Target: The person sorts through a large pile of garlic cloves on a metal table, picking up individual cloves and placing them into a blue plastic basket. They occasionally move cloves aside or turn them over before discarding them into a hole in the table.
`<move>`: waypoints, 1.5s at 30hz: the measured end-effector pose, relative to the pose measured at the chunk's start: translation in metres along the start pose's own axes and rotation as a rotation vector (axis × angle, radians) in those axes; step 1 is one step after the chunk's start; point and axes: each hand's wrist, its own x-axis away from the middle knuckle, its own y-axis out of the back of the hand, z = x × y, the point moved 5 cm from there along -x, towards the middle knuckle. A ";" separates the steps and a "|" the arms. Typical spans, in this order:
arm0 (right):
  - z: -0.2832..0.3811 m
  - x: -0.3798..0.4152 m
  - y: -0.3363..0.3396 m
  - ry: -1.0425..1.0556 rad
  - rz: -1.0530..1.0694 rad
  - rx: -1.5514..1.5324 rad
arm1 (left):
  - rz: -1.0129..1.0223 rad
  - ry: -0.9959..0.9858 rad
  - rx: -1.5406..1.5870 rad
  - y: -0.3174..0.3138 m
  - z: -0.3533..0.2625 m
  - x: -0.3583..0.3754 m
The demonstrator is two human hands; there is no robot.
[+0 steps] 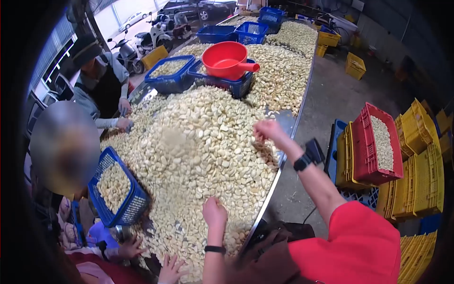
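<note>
Digging into garlic clove heap (198,142) on table (288,120), left hand (214,212) fisted on cloves at near edge, right hand (266,129) curled on pile's right side, grip contents unclear, blue basket (124,208) left.

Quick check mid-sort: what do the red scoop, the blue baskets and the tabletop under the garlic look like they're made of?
Red scoop: seemingly moulded plastic, smooth and slightly glossy, uniform colour. Blue basket: plastic too, judging by its moulded lattice walls. Table: probably stainless steel, since its bare edge is grey and reflective. Both hands rest on the garlic pile.
</note>
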 end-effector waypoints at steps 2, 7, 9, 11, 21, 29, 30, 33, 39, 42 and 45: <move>-0.015 0.052 -0.034 -0.177 0.168 -0.100 | -0.021 0.146 0.178 0.017 -0.006 -0.003; -0.056 0.135 -0.102 -0.293 0.481 -0.406 | -0.054 -0.003 0.605 0.033 -0.075 -0.012; -0.064 0.140 -0.111 -0.315 0.447 -0.474 | -0.003 -0.039 0.538 0.029 -0.093 -0.014; -0.081 0.141 -0.099 -0.394 0.427 -0.565 | 0.027 0.044 0.547 0.019 -0.091 -0.005; -0.070 0.156 -0.113 -0.401 0.458 -0.396 | 0.090 0.241 1.141 0.004 -0.072 0.020; 0.026 0.017 0.017 -0.100 -0.211 -0.654 | 0.451 -0.222 -0.085 0.005 -0.025 0.083; 0.019 0.019 0.016 -0.098 -0.202 -0.658 | 0.453 -0.208 -0.092 0.014 -0.009 0.094; -0.014 0.046 -0.013 -0.191 0.153 -0.135 | 0.416 -0.063 -0.343 0.044 0.056 0.117; -0.045 0.095 -0.095 -0.118 0.439 0.252 | -0.166 0.163 -0.474 0.135 0.077 0.077; -0.050 0.121 -0.171 0.288 0.638 0.513 | -0.151 -0.096 0.006 0.083 0.039 0.029; -0.052 0.142 -0.239 0.807 0.646 0.801 | -0.103 0.030 -0.105 0.056 0.056 0.014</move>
